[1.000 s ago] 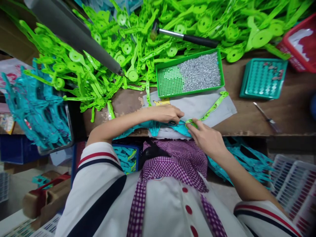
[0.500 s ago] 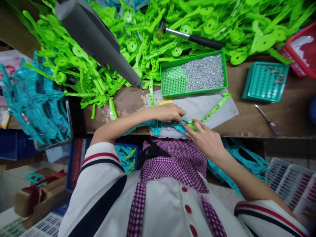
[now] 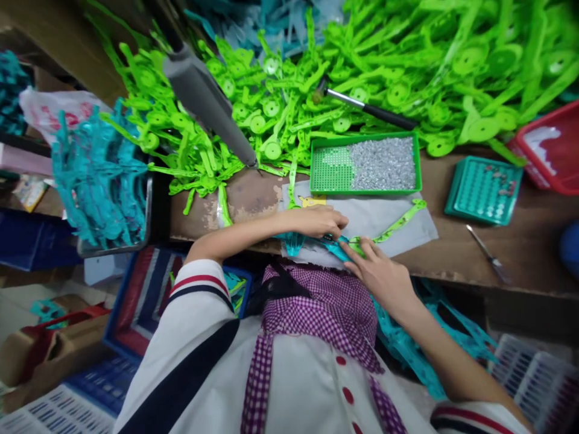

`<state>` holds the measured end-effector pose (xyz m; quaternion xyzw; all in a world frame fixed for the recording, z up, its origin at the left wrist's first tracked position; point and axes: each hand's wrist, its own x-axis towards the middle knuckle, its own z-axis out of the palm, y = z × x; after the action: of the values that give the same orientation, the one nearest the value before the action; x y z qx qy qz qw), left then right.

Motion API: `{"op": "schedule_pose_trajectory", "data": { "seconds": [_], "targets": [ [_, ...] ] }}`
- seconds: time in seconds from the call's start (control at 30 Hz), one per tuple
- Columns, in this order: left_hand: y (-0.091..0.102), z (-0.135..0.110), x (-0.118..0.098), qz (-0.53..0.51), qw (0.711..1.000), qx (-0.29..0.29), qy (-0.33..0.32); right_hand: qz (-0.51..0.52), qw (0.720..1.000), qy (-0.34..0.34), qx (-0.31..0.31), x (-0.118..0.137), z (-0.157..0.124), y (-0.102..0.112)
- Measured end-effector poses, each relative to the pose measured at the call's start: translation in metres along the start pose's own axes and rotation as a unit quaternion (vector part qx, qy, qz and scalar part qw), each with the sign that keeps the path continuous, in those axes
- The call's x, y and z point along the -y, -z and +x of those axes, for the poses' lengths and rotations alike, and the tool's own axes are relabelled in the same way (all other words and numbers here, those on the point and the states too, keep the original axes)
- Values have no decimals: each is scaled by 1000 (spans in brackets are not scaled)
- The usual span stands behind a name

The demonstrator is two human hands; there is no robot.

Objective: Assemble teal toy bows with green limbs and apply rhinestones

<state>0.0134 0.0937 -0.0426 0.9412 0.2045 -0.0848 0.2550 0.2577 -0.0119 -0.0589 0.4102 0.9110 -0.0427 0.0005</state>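
Observation:
A long turquoise plastic piece (image 3: 294,243) lies along the bench's front edge, joined or laid against a bright green plastic arm (image 3: 400,220) that slants up to the right. My left hand (image 3: 322,222) is closed over the turquoise piece with curled fingers, and a small dark part shows beneath the fingertips. Close beside it, my right hand (image 3: 379,272) grips the inner end of the green arm, its index finger reaching onto the turquoise piece. Fingers cover the place where the two pieces meet. Under them is a grey cloth (image 3: 362,211).
Behind the cloth stands a green basket (image 3: 365,191) of small silvery metal pins. A hammer (image 3: 368,108) lies on heaped green arms (image 3: 271,108). A grey pointed tool (image 3: 212,102) hangs left. At right are a teal tray (image 3: 483,191), a screwdriver (image 3: 486,250) and a red basket (image 3: 552,147).
The view has tilted, so the bench appears lower and slightly further right. Both hands stay together on the same pieces, with little visible movement against them.

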Motion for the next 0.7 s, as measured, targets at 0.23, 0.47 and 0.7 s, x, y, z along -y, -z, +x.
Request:
{"op": "schedule_pose_trajectory", "data": {
  "seconds": [0.23, 0.47, 0.7],
  "targets": [
    [-3, -13, -3, -187, 972, -123, 69, 148, 978, -34, -145, -10, 36, 87],
    [-5, -82, 11, -121, 909, -311, 250, 348, 897, -12, -272, -12, 122, 81],
    [32, -202, 85, 25, 774, -297, 559, 275, 948, 55, -149, -27, 128, 63]
  ]
}}
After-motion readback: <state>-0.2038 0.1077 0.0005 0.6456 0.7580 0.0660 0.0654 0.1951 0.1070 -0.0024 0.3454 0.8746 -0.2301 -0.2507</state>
